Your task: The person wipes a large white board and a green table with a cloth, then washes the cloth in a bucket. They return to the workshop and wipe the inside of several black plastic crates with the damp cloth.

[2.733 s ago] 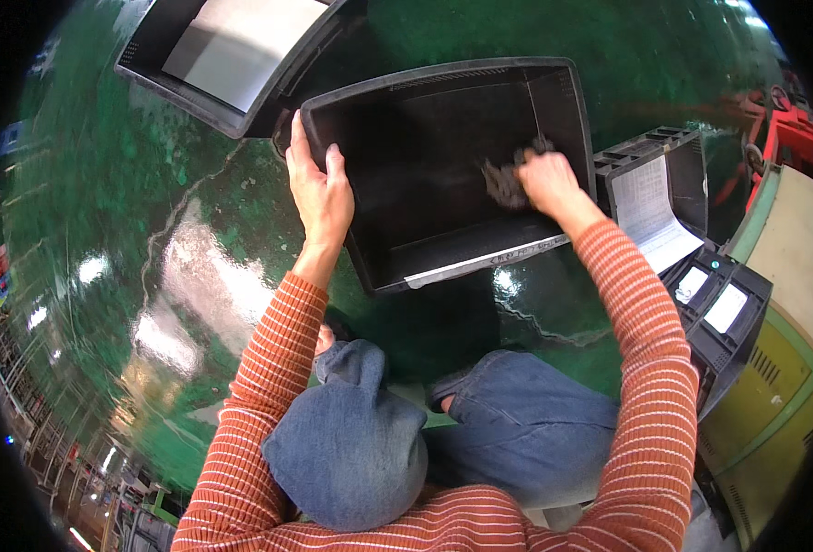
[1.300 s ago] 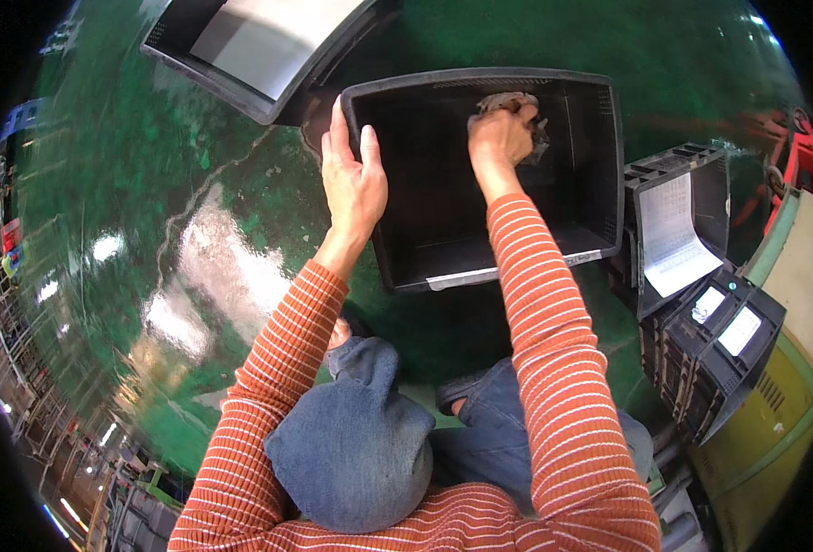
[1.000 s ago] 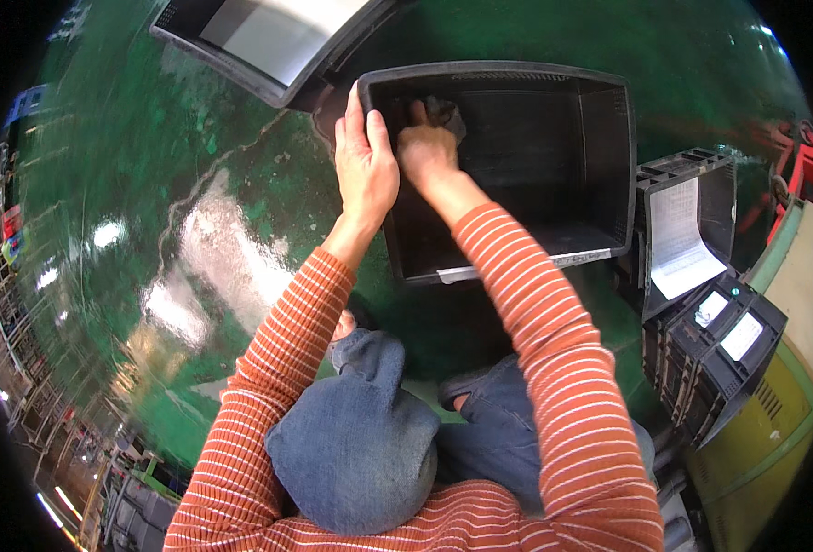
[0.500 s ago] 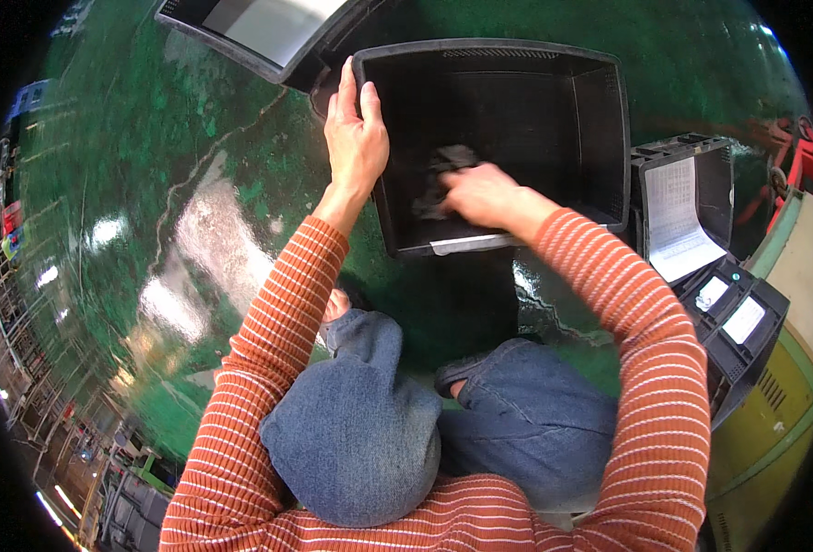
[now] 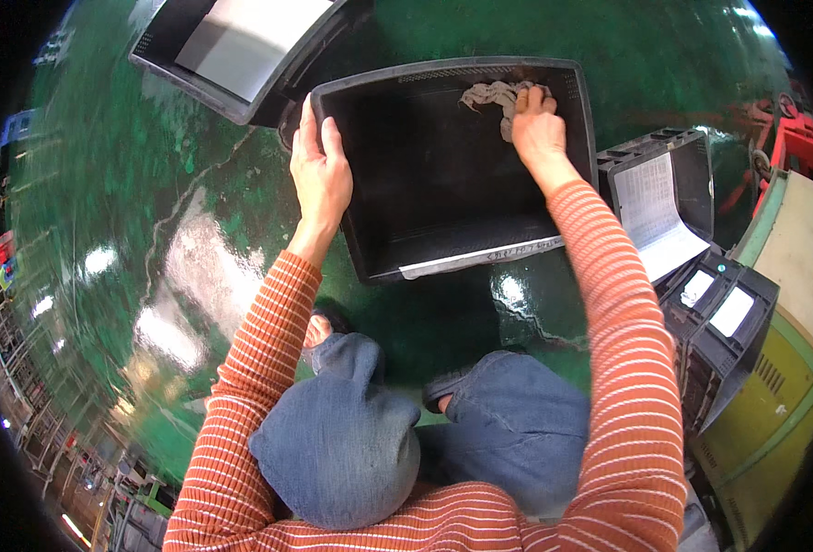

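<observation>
A black plastic crate (image 5: pixel 452 184) lies in front of me, its open side toward me, with a white label strip (image 5: pixel 480 257) along its near rim. My left hand (image 5: pixel 321 179) grips the crate's left wall, thumb on the inner side and fingers outside. Inside the far right corner, my right hand (image 5: pixel 539 129) presses a crumpled grey-brown rag (image 5: pixel 497 95) against the crate. Its fingers are bent over the cloth, part of which spreads out to their left.
Another black crate (image 5: pixel 200 87) with a white sheet inside stands at the far left. On the right are stacked black crates (image 5: pixel 715 313) with papers, beside a green and cream machine (image 5: pixel 765 396). Red equipment (image 5: pixel 797 138) stands beyond. The green floor (image 5: pixel 149 267) is glossy and cracked.
My right hand has carried the rag from the crate's near left part to its far right corner. The crate and my left hand appear slightly lower and farther left in view.
</observation>
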`<act>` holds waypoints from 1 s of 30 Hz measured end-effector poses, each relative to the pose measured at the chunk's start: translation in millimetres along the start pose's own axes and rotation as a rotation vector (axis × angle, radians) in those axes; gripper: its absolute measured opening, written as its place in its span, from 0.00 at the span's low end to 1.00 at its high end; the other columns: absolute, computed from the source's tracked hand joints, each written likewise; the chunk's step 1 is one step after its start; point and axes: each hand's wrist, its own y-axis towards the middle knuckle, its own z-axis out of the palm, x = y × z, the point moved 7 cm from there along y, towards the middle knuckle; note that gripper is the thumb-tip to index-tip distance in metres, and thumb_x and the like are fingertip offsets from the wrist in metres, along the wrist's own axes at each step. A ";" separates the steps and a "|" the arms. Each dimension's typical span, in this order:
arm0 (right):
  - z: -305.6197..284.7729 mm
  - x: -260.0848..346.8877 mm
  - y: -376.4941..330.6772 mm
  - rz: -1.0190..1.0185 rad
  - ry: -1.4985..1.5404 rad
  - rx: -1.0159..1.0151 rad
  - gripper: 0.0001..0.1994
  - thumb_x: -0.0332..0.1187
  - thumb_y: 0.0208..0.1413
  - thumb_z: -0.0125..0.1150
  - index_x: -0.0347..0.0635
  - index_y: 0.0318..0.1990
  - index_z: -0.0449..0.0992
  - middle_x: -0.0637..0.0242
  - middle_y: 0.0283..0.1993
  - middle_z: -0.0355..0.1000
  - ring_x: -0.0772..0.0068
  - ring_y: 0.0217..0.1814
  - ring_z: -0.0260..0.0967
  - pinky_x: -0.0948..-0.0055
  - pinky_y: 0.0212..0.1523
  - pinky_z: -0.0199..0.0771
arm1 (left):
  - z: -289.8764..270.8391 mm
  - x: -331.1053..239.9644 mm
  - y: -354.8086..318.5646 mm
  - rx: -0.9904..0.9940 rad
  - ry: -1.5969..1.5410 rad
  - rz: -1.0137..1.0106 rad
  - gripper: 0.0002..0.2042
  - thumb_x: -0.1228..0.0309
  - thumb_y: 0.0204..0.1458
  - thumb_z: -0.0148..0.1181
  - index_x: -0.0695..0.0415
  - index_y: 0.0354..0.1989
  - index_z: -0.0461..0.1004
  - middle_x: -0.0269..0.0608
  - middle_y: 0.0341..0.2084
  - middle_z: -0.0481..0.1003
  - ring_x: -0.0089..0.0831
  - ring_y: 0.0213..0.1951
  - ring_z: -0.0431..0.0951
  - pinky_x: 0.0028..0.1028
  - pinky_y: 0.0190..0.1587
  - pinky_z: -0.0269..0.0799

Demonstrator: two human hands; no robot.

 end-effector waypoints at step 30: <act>3.0 6.4 -78.4 -0.227 0.118 0.624 0.12 0.39 0.46 0.52 0.45 0.25 0.80 0.62 0.27 0.75 0.68 0.32 0.74 0.68 0.31 0.73 | -6.5 -12.8 2.7 -0.008 0.075 -0.009 0.20 0.66 0.56 0.44 0.52 0.58 0.60 0.50 0.37 0.69 0.42 0.39 0.72 0.34 0.44 0.66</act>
